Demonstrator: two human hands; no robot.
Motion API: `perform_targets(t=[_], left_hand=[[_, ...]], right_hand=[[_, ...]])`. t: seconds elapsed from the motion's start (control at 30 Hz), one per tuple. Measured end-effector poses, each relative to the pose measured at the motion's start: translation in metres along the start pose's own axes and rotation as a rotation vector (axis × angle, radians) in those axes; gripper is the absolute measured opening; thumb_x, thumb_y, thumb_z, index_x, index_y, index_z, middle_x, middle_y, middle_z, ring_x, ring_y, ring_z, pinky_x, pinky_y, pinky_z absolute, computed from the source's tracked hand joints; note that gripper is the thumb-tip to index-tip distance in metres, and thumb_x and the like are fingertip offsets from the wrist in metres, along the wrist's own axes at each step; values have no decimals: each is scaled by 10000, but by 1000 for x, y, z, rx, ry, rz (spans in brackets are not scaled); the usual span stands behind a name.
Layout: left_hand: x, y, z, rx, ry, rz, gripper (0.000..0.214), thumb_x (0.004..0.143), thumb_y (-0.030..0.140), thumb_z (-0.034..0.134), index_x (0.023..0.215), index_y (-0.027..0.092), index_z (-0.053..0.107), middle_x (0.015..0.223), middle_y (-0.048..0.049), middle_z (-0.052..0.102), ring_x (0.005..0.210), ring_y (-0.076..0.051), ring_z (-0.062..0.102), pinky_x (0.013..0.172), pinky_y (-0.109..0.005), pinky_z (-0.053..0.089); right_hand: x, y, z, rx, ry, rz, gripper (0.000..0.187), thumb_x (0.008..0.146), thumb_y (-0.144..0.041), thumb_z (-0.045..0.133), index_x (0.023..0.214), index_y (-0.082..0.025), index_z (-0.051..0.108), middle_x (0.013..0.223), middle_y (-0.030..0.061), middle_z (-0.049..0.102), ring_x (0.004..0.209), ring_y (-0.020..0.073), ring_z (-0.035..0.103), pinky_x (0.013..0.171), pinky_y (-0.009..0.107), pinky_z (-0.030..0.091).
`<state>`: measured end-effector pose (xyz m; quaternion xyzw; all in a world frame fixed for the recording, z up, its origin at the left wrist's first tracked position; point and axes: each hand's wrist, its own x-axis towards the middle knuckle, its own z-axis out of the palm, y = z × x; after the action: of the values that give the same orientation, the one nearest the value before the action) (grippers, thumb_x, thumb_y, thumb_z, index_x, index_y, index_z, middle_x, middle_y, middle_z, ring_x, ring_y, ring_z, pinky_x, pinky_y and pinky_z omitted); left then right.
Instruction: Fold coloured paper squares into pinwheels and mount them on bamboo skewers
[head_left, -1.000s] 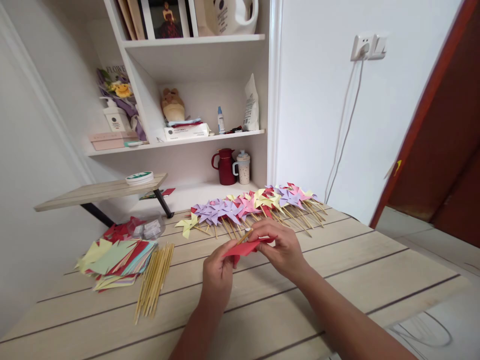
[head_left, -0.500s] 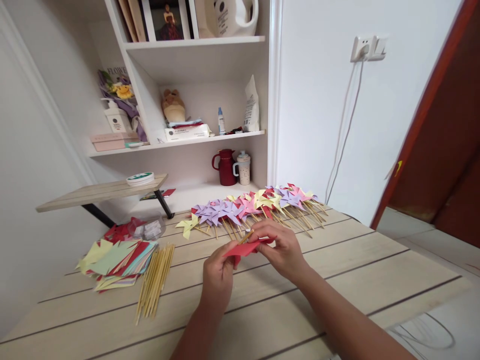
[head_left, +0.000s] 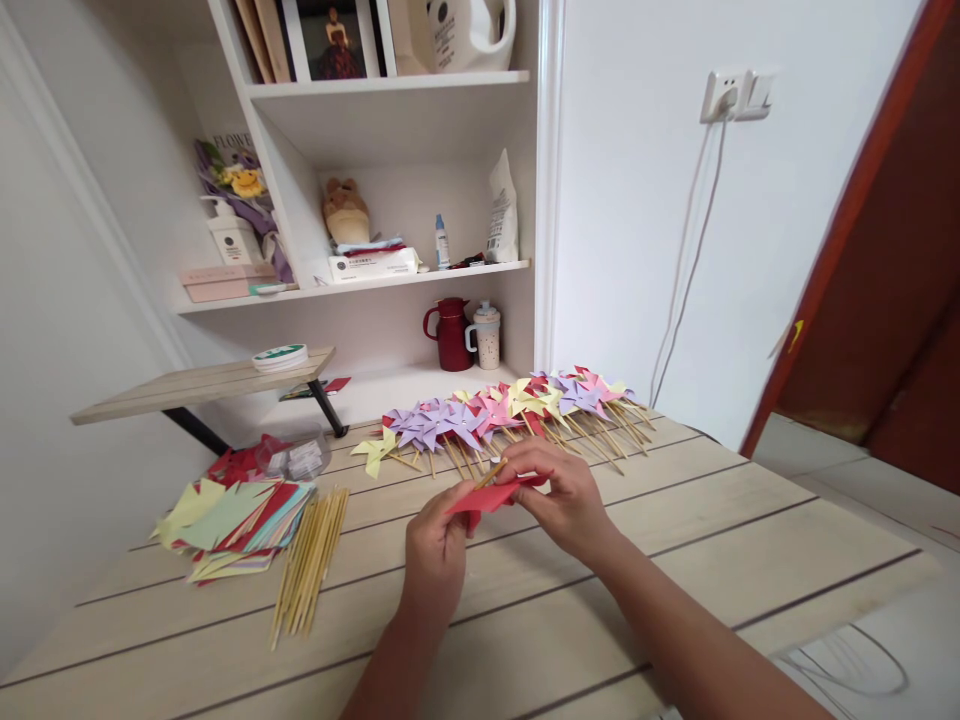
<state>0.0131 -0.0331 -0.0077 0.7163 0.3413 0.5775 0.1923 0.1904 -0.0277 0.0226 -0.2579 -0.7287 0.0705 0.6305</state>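
Observation:
Both my hands hold a red paper pinwheel (head_left: 489, 496) with a wooden stick (head_left: 491, 473) over the middle of the wooden table (head_left: 675, 560). My left hand (head_left: 435, 555) grips the paper from below, fingers curled. My right hand (head_left: 566, 495) pinches the paper's top right part, fingers closed on it. A row of finished pinwheels (head_left: 510, 405) in purple, pink, yellow and red lies just beyond my hands.
A stack of cut coloured paper squares (head_left: 229, 515) and a bundle of wooden sticks (head_left: 309, 570) lie at the table's left. A clear bag (head_left: 296, 455) sits behind them. White shelves (head_left: 390, 275) hold a red jug (head_left: 450, 335) and a mug. A cable hangs from a wall socket (head_left: 739, 95).

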Motion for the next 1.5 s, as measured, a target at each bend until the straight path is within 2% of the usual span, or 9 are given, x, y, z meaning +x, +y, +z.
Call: perform_targets(t=[0.13,0.3,0.7,0.83,1.1,1.23,1.3,1.4,1.5], left_hand=[[0,-1,-2,99,10,90,314,923,170,450,1041,184,740,700,-16,668,591,-139,574,574,-248,468],[3,-1,-3,236,66,282,293,917,107,463,1044,188,715,754,-20,713,650,-149,616,646,-271,494],[9,4,-10,526,91,554,255,913,47,466,924,170,689,627,-11,646,557,-140,563,572,-265,443],[11,5,-14,585,73,618,240,933,78,463,1027,163,667,659,-22,669,566,-142,596,579,-271,452],[12,7,-12,602,133,660,227,934,56,447,985,147,648,645,-26,650,557,-151,578,574,-277,451],[11,5,-9,602,220,675,258,948,64,410,995,163,644,610,-7,621,518,-141,540,554,-275,431],[10,6,-9,599,233,670,262,951,62,405,1001,170,638,633,-11,641,533,-136,562,569,-273,444],[10,9,-10,602,187,650,242,952,59,418,974,178,628,670,-19,670,588,-137,617,607,-275,473],[10,11,-12,601,176,661,227,951,60,434,958,179,628,679,-21,679,615,-139,635,615,-278,479]], right_hand=[[0,-1,0,14,4,-2,71,826,-168,700,835,-237,709,842,42,707,814,191,662,707,328,570],[0,-2,1,25,18,12,85,821,-154,692,834,-238,704,845,36,704,817,186,665,683,306,562],[0,-3,3,38,48,14,98,819,-150,691,818,-248,690,799,31,704,829,209,663,754,367,551],[0,-2,4,64,54,20,98,822,-151,679,800,-246,685,772,33,705,826,216,664,775,389,558],[-1,1,6,112,58,29,147,796,-125,700,776,-248,622,750,6,704,804,199,659,877,429,547],[-3,1,7,173,79,46,214,792,-141,719,771,-249,536,750,-4,709,783,194,680,934,468,538],[-5,1,8,171,91,62,221,790,-156,730,772,-249,529,750,3,707,847,214,699,919,464,552],[-7,1,8,127,131,95,198,781,-182,750,885,-252,597,866,41,718,1020,256,692,830,409,592],[-9,1,6,69,120,81,318,802,-193,741,1094,-273,643,1074,80,711,1001,241,704,769,365,610]])
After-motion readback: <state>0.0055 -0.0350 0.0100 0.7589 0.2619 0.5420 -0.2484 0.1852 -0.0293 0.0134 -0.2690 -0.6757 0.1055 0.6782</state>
